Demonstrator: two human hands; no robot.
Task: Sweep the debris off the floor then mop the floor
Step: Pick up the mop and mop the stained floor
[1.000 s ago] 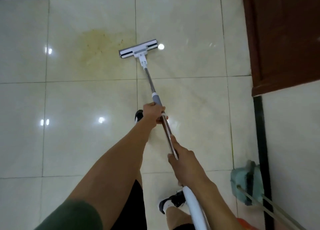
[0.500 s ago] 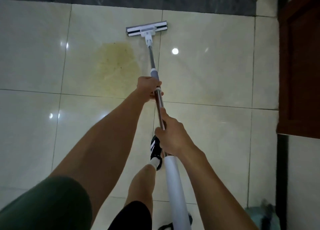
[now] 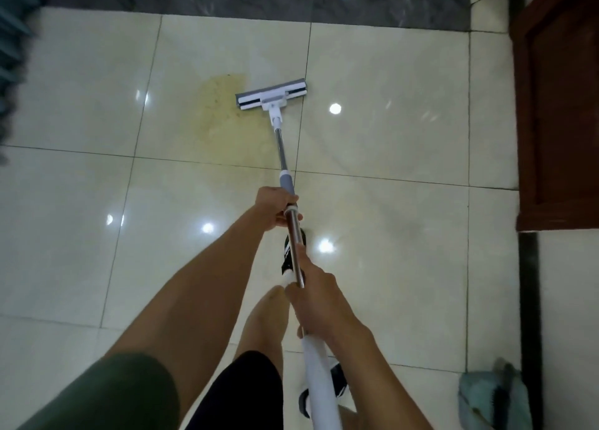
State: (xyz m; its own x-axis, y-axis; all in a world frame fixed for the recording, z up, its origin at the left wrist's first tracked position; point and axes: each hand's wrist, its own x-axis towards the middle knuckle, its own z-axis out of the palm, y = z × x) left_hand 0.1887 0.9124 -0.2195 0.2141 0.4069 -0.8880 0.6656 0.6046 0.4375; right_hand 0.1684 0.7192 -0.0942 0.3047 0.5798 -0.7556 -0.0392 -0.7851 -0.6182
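Mop head (image 3: 271,98) has pulled back from the dark border onto the stain's (image 3: 227,112) right edge. Left hand (image 3: 275,210) and right hand (image 3: 316,303) both wrap the pole (image 3: 293,232) tight.

We saw a glossy cream tiled floor (image 3: 81,176) carrying a yellowish stain (image 3: 223,112), with the mop head (image 3: 271,98) resting at its right edge.

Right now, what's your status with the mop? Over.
Both hands shut on mop pole: left ahead, right behind. Mop head at right edge of yellow stain. Nothing in the way.
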